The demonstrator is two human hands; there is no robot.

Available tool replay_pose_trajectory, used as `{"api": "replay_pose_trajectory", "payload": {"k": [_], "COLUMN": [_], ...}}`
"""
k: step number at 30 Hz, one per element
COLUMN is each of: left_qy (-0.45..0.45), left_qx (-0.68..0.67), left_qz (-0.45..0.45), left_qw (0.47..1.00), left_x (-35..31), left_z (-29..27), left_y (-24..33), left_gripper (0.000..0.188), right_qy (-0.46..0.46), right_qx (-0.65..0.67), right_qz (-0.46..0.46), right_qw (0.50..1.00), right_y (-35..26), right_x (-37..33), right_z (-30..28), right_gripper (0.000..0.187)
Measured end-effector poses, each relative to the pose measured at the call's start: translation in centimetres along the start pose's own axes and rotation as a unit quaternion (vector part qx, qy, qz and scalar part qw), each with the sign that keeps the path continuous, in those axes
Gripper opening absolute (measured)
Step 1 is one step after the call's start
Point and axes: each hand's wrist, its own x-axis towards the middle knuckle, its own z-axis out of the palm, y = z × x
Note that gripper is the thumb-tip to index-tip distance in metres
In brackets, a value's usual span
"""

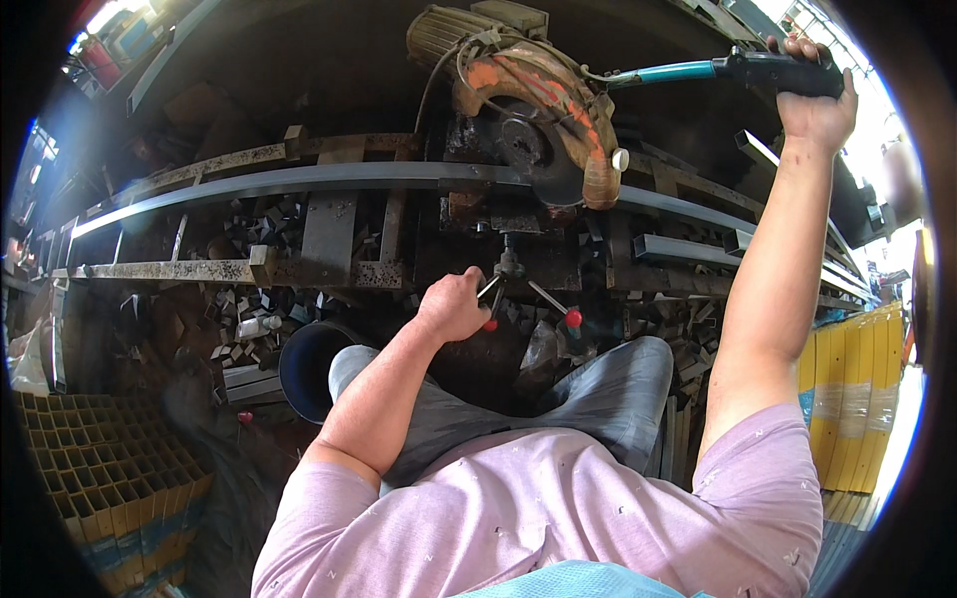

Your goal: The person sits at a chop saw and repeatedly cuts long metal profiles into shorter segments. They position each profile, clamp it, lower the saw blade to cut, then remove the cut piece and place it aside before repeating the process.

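My left hand point(458, 305) is closed around one arm of the vise's spoked handle point(508, 271), whose spokes end in red knobs. At the upper right, my right hand point(812, 100) grips the black grip of the cut-off saw's lever point(673, 74), which has a teal shaft. The orange and brown cut-off saw point(543, 85) stands over the bench ahead of me. Its dark round blade point(558, 174) is beside a long metal tube point(329, 177), which lies across the machine under the saw head. Whether the blade touches the tube, I cannot tell.
Short cut tube pieces point(249, 334) lie heaped under the rail frame point(189, 270). A blue bucket point(304, 374) stands by my left knee. Stacked square tubes point(110, 463) are at lower left, yellow bundled profiles point(855, 389) at right. More metal tubes point(688, 249) rest right of the saw.
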Motion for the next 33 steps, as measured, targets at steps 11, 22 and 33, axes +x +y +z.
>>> {"api": "replay_pose_trajectory", "payload": {"k": [11, 22, 33], "left_qy": [0.012, -0.010, -0.005], "left_qx": [-0.005, 0.008, 0.005], "left_qz": [0.009, 0.015, 0.017], "left_qw": [1.000, 1.000, 1.000], "left_x": [-0.06, -0.01, -0.17], "left_z": [0.17, -0.06, -0.13], "left_y": [-0.13, -0.13, -0.01], "left_gripper": [0.048, 0.060, 0.059], "right_qy": [-0.038, -0.045, 0.020], "right_qx": [0.026, 0.031, -0.013], "right_qz": [0.004, -0.002, -0.033], "right_qw": [0.999, 0.998, 0.999], "right_y": [0.22, 0.31, 0.52], "right_x": [-0.23, -0.57, -0.73], "right_z": [0.25, 0.20, 0.37], "right_gripper": [0.055, 0.056, 0.052]}}
